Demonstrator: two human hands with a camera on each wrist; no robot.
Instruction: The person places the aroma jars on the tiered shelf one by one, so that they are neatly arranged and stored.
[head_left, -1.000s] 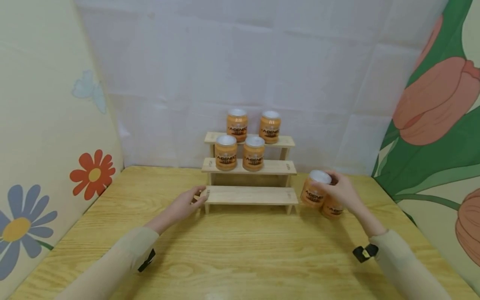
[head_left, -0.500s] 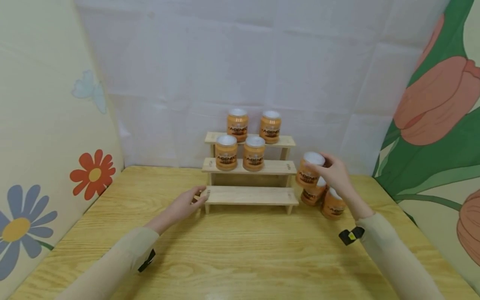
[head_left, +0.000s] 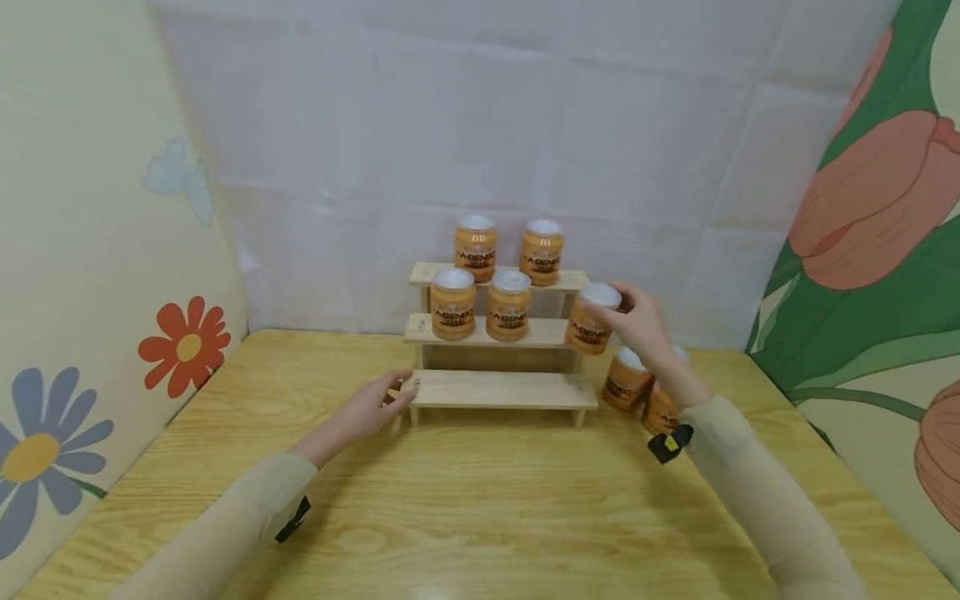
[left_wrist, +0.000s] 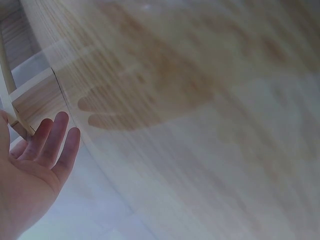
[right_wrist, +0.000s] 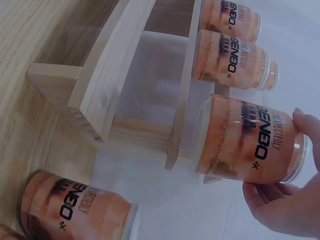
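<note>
Now the fingers [right_wrist: 306,131] of the right hand [head_left: 637,323] are curled round the white-lidded top of an orange jar [head_left: 591,320], with the thumb under it in the wrist view, so the jar's body sticks out beyond the fingertips towards the rack. It is held clear of the table, just at the right end of the middle step [head_left: 551,333] of a three-step wooden rack [head_left: 501,392]; whether its base touches that step cannot be told.

The left hand [head_left: 369,408] lies relaxed, fingers [left_wrist: 56,137] nearly straight and slightly spread, holding nothing, their tips against the left end of the rack's lowest step.

Two more jars [head_left: 480,304] stand upright side by side towards the left end of the middle step, just beside the held one, and another two jars [head_left: 508,248] stand on the top step. Off the rack's right end, two loose jars [head_left: 637,387] stand on the table [head_left: 480,508] near its right edge, close together and partly hidden behind the right wrist. The rack stands at the far edge of the table, against a pale cloth backdrop [head_left: 480,125]. Flowered panels close in the left and right edges.
</note>
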